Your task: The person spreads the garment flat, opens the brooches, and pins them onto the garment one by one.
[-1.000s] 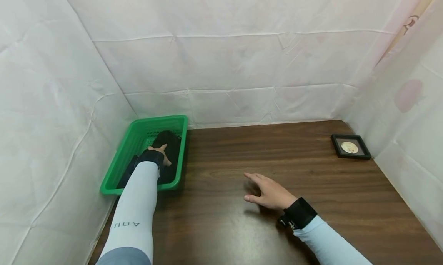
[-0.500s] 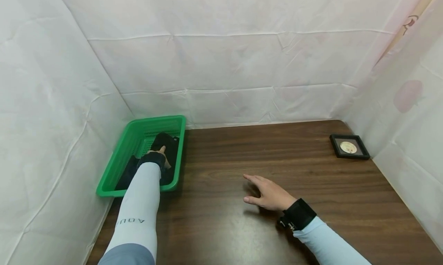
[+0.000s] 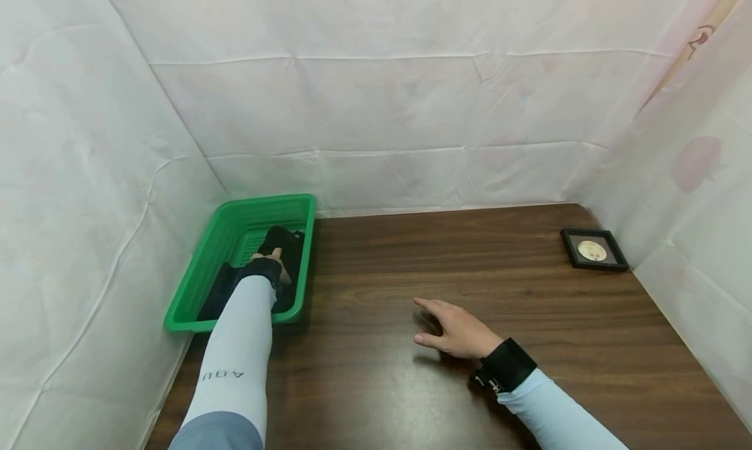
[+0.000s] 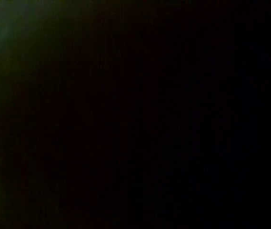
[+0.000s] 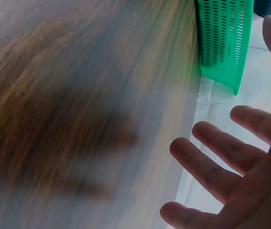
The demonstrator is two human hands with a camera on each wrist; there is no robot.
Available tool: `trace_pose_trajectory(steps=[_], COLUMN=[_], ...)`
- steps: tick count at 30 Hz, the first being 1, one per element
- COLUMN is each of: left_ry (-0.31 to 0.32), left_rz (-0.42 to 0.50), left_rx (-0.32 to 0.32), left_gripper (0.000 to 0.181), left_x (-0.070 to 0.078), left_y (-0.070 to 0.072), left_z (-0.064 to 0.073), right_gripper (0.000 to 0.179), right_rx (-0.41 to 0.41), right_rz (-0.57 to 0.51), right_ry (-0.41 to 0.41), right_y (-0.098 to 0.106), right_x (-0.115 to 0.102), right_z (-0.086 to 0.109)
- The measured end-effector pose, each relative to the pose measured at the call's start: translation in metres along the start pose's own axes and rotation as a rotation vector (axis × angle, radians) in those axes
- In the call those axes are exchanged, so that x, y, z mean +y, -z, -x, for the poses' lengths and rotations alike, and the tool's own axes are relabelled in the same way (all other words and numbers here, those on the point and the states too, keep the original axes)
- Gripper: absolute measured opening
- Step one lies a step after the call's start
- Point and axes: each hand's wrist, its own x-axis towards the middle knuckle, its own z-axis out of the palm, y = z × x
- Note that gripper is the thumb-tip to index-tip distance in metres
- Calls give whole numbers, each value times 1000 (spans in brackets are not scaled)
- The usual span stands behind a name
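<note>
My left hand reaches down into the green basket at the left of the table. It lies over a black item with a soft-looking dark surface, whose kind does not show. One finger points up along it, and the wrist and sleeve hide the others; I cannot tell whether they grip it. Another dark item lies in the basket's near left part. In the left wrist view nearly everything is black. My right hand hovers palm down over the table, fingers spread and holding nothing; the right wrist view shows its fingers apart.
A small black square frame with a round cream disc lies at the table's right back. White sheeting stands along the back and both sides of the brown wooden table.
The black item under my left hand has sunk a little lower in the basket and shows less of its top. My right hand stays nearly in place. The view has shifted slightly.
</note>
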Motion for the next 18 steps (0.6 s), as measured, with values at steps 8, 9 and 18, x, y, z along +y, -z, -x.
trace_pose_trajectory(steps=[8, 9, 18], left_ry=[-14, -18, -107], left_rz=[6, 3, -65], left_rx=[43, 48, 128], left_gripper=[70, 68, 55], left_x=[3, 3, 3], left_y=[-1, 0, 8], left_z=[2, 2, 9], right_gripper=[81, 81, 78], right_rx=[5, 4, 13], right_rz=[16, 17, 4], right_ry=[-9, -9, -6], right_y=[0, 0, 1], right_x=[0, 0, -1], right_z=[0, 0, 3])
